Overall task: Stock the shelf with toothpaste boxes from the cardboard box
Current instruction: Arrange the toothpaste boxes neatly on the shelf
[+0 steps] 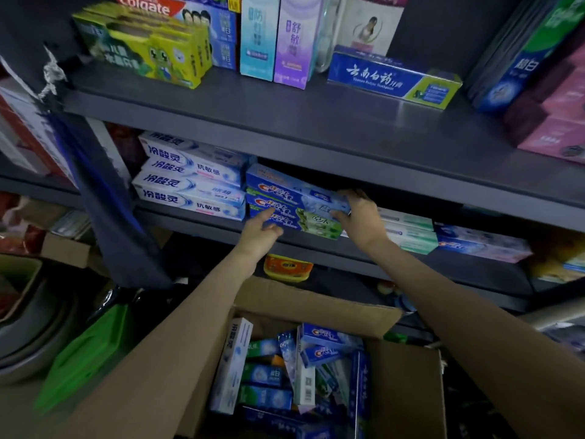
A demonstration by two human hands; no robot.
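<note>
On the middle shelf (202, 224) lies a stack of blue Crest toothpaste boxes. My right hand (361, 217) grips the right end of the top Crest box (294, 190), which sits tilted on the stack. My left hand (259, 228) is open, its fingers touching the front of the lower Crest boxes (285, 218). Left of the stack is a pile of white and blue toothpaste boxes (190, 179). Below my arms stands the open cardboard box (408, 384), holding several toothpaste boxes (294, 372) jumbled upright and flat.
The top shelf (285, 115) holds green, Colgate, teal, purple and blue boxes. More toothpaste boxes (474, 242) lie to the right on the middle shelf. A green bag (85, 353) and grey basins (34, 331) sit at lower left. An orange pack (286, 267) lies under the shelf.
</note>
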